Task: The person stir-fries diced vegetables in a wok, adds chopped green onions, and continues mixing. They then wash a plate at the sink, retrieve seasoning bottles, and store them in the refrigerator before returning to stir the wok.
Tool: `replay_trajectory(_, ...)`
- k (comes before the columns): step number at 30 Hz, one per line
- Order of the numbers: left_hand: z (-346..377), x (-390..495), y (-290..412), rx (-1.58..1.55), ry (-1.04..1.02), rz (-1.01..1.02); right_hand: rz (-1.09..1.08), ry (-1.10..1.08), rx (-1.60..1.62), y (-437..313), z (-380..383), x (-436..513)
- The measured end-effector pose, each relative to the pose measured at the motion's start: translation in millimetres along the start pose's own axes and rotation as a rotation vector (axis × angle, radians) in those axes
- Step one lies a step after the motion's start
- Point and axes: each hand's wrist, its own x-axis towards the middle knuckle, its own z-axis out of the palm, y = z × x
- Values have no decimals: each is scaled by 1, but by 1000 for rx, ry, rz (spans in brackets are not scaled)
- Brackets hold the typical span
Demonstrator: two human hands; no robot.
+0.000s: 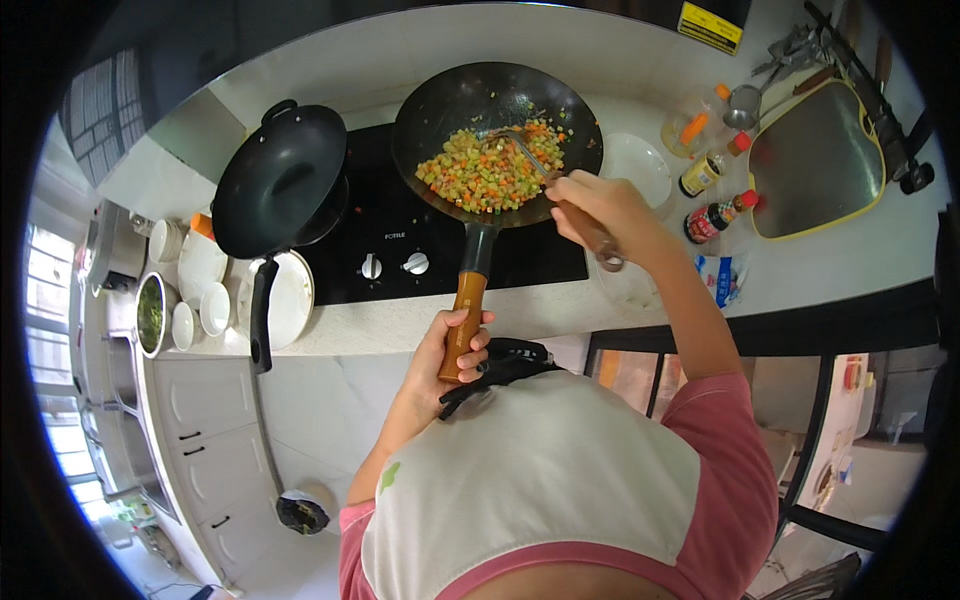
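A dark wok (pixel 495 86) sits on the black cooktop (pixel 450 277), holding diced vegetables (pixel 487 169) in green, orange and pale pieces. Its wooden handle (pixel 466 296) points towards me, and my left hand (pixel 450 345) is wrapped around it. My right hand (pixel 600 210) grips the wooden handle of a metal spatula (pixel 536 159). The spatula's blade is partly buried among the dice, at the right half of the wok.
Left of the wok stands a second black pan (pixel 281 172), its handle over the counter edge. White plates and bowls (pixel 215 307) crowd the left counter. At right are a white plate (pixel 637 166), sauce bottles (pixel 705 221), a blue-and-white packet (pixel 721 277) and a yellow-rimmed cutting board (pixel 817 161).
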Motion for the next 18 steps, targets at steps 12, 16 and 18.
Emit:
replay_trajectory(12, -1, -4, 1, -29, 3, -2, 721, 533, 458, 99, -77, 4)
replay_trajectory(16, 6, -5, 1, -73, 60, -24, 949, 576, 901, 145, -11, 3)
replay_trajectory(18, 7, -6, 2, -49, 85, -21, 917, 578, 1027, 144, 7, 4)
